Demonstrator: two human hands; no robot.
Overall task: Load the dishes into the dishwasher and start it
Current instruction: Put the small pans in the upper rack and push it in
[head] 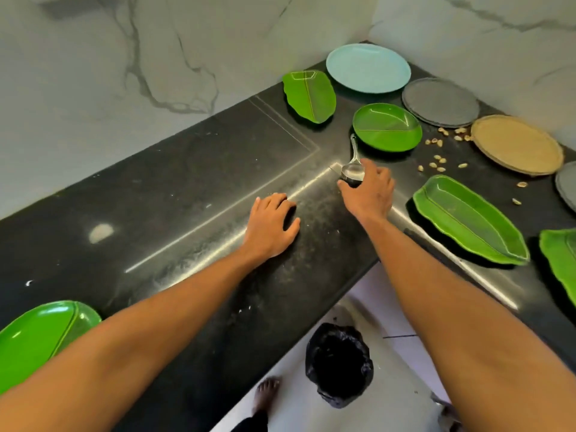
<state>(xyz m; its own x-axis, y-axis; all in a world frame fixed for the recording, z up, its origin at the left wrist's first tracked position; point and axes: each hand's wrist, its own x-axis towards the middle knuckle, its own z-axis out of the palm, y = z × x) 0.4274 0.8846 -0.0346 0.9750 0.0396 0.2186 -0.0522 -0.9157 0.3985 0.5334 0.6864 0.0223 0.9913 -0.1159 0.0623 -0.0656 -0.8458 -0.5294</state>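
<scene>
My right hand pinches the bowl end of a steel spoon lying on the black countertop; its handle points away toward a green leaf-shaped dish. My left hand rests on the counter, palm down, fingers loosely bent, holding nothing. More green leaf plates lie around: one at the back, a long one at the right, one at the right edge, one at the near left. No dishwasher is in view.
A light blue plate, a grey plate, a tan plate and another grey plate sit toward the corner. Nut shells are scattered between them. A black-lined bin stands on the floor beside my foot.
</scene>
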